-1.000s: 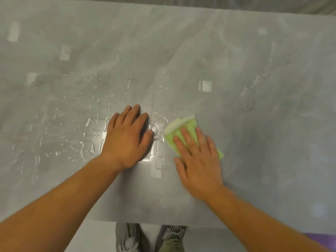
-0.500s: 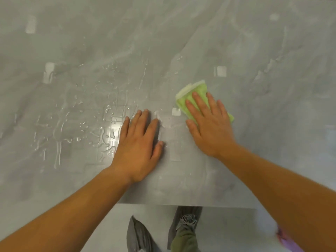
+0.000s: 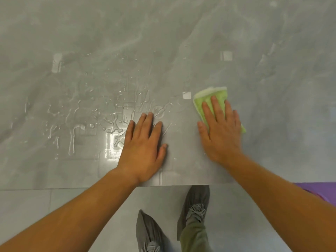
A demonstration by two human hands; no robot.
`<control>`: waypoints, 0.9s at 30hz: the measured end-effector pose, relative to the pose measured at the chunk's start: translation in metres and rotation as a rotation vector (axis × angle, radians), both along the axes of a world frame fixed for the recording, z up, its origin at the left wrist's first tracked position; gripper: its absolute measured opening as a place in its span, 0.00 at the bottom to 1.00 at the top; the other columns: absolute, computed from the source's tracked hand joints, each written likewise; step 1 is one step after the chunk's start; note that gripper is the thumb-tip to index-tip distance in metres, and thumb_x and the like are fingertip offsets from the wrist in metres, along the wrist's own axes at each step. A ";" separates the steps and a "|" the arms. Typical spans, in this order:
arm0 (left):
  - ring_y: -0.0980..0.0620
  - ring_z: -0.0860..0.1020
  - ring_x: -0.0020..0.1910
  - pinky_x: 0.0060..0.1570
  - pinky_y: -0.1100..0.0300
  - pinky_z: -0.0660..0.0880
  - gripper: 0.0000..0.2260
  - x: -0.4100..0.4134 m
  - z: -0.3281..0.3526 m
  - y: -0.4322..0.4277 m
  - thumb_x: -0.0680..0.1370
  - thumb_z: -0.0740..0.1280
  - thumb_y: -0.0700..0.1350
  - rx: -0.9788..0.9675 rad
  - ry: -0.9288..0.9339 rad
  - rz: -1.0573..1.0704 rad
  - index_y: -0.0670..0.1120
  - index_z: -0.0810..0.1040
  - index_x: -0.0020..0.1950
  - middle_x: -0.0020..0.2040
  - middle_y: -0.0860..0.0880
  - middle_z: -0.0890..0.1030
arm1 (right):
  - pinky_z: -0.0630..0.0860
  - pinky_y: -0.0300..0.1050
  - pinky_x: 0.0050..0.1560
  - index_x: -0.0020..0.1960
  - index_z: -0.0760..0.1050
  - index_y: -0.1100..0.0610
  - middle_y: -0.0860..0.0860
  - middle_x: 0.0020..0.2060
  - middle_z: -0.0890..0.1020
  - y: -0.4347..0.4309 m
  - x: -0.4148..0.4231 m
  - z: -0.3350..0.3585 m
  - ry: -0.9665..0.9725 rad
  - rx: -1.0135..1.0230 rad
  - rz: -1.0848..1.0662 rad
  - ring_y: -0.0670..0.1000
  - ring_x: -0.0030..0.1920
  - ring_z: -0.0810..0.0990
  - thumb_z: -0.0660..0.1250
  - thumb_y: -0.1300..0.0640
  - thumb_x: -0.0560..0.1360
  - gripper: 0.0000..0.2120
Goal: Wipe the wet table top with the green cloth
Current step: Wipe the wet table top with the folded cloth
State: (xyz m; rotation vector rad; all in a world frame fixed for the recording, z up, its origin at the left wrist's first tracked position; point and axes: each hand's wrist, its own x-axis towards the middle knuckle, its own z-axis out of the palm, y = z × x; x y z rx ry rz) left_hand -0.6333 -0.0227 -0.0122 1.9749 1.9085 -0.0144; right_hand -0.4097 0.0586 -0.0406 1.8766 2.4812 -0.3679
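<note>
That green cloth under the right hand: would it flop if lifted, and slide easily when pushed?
Probably floppy: the green cloth lies folded in soft layers, flat under the right hand. It looks thin, so likely light. On the glossy table top it should slide easily.

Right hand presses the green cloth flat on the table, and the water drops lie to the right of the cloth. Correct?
Not quite. In the head view the right hand presses the green cloth flat on the table, but the water drops lie to the left of the cloth, around the left hand.
</note>
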 end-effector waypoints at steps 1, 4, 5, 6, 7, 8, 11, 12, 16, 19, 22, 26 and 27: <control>0.44 0.47 0.80 0.77 0.43 0.44 0.29 -0.002 0.000 0.000 0.80 0.47 0.59 0.003 0.003 -0.008 0.46 0.59 0.78 0.81 0.42 0.52 | 0.50 0.64 0.78 0.80 0.55 0.49 0.52 0.81 0.55 0.007 -0.005 0.000 0.003 0.002 -0.057 0.63 0.80 0.51 0.44 0.39 0.81 0.30; 0.44 0.48 0.80 0.77 0.44 0.43 0.28 -0.008 0.001 -0.001 0.80 0.48 0.58 0.022 -0.022 -0.003 0.47 0.61 0.77 0.80 0.42 0.54 | 0.50 0.64 0.77 0.81 0.54 0.50 0.52 0.81 0.54 -0.017 -0.019 0.001 -0.006 0.018 -0.081 0.63 0.80 0.49 0.45 0.39 0.81 0.31; 0.44 0.49 0.80 0.77 0.45 0.44 0.27 -0.010 0.002 -0.002 0.80 0.48 0.58 0.031 -0.035 0.003 0.47 0.62 0.76 0.80 0.42 0.55 | 0.50 0.65 0.77 0.81 0.54 0.50 0.51 0.81 0.53 -0.038 -0.021 0.003 -0.010 0.003 -0.009 0.62 0.80 0.48 0.46 0.39 0.81 0.31; 0.44 0.51 0.79 0.77 0.45 0.44 0.26 -0.012 0.003 -0.003 0.80 0.48 0.57 0.038 -0.047 0.005 0.47 0.63 0.76 0.80 0.43 0.57 | 0.50 0.65 0.77 0.81 0.53 0.49 0.50 0.81 0.52 -0.060 -0.019 0.004 -0.007 -0.007 0.089 0.61 0.81 0.47 0.47 0.40 0.82 0.30; 0.45 0.52 0.79 0.77 0.45 0.45 0.26 -0.014 0.004 -0.006 0.81 0.48 0.57 0.043 -0.054 0.002 0.48 0.63 0.75 0.79 0.43 0.58 | 0.51 0.65 0.77 0.81 0.53 0.49 0.49 0.81 0.52 -0.076 -0.014 0.006 0.004 -0.029 0.193 0.59 0.81 0.46 0.47 0.40 0.82 0.30; 0.46 0.53 0.79 0.77 0.46 0.45 0.26 -0.016 0.004 -0.008 0.81 0.47 0.57 0.045 -0.057 -0.003 0.48 0.64 0.75 0.79 0.44 0.59 | 0.52 0.64 0.77 0.81 0.54 0.49 0.49 0.81 0.53 -0.083 -0.007 0.006 0.015 -0.036 0.283 0.58 0.81 0.47 0.48 0.41 0.82 0.29; 0.48 0.54 0.79 0.77 0.45 0.46 0.26 -0.021 0.003 -0.011 0.82 0.46 0.57 0.049 -0.067 -0.015 0.48 0.64 0.76 0.79 0.46 0.59 | 0.55 0.63 0.77 0.80 0.58 0.47 0.48 0.81 0.56 -0.061 0.003 0.002 0.012 -0.003 0.334 0.57 0.81 0.50 0.48 0.42 0.82 0.27; 0.48 0.56 0.78 0.76 0.45 0.47 0.25 -0.022 0.002 -0.010 0.82 0.46 0.56 0.062 -0.073 -0.015 0.48 0.64 0.75 0.79 0.46 0.61 | 0.54 0.63 0.77 0.80 0.58 0.47 0.48 0.81 0.56 -0.053 -0.001 0.001 0.005 0.009 0.261 0.57 0.81 0.51 0.48 0.42 0.82 0.27; 0.45 0.62 0.75 0.76 0.43 0.49 0.23 -0.027 0.000 -0.001 0.81 0.49 0.54 0.121 -0.029 -0.034 0.48 0.67 0.73 0.76 0.45 0.65 | 0.49 0.63 0.78 0.81 0.54 0.48 0.49 0.81 0.53 -0.080 -0.037 0.003 -0.009 0.031 0.087 0.59 0.81 0.47 0.45 0.40 0.82 0.29; 0.41 0.51 0.79 0.76 0.42 0.46 0.24 -0.032 -0.004 0.012 0.82 0.48 0.54 0.112 0.008 0.004 0.49 0.60 0.78 0.80 0.44 0.56 | 0.51 0.64 0.77 0.81 0.55 0.49 0.49 0.81 0.53 -0.112 -0.038 0.002 0.004 0.020 0.305 0.59 0.81 0.47 0.46 0.40 0.83 0.28; 0.40 0.47 0.79 0.76 0.42 0.43 0.24 -0.032 -0.004 0.026 0.82 0.47 0.54 0.065 0.016 0.062 0.51 0.56 0.79 0.81 0.44 0.52 | 0.52 0.62 0.78 0.80 0.59 0.48 0.49 0.81 0.56 -0.095 -0.017 0.001 0.014 0.020 0.467 0.58 0.81 0.51 0.48 0.42 0.83 0.27; 0.41 0.51 0.79 0.75 0.39 0.44 0.21 -0.030 0.000 0.034 0.83 0.49 0.53 0.052 0.035 0.098 0.54 0.62 0.76 0.80 0.46 0.56 | 0.53 0.62 0.77 0.79 0.59 0.48 0.51 0.80 0.59 -0.014 -0.002 -0.004 -0.008 0.053 0.191 0.61 0.79 0.56 0.45 0.40 0.81 0.29; 0.41 0.52 0.78 0.75 0.37 0.44 0.21 -0.030 0.001 0.036 0.83 0.49 0.53 0.059 0.043 0.098 0.54 0.64 0.75 0.79 0.47 0.58 | 0.52 0.62 0.77 0.79 0.58 0.48 0.51 0.80 0.58 0.002 -0.004 -0.003 0.001 0.040 0.085 0.62 0.79 0.55 0.44 0.39 0.81 0.30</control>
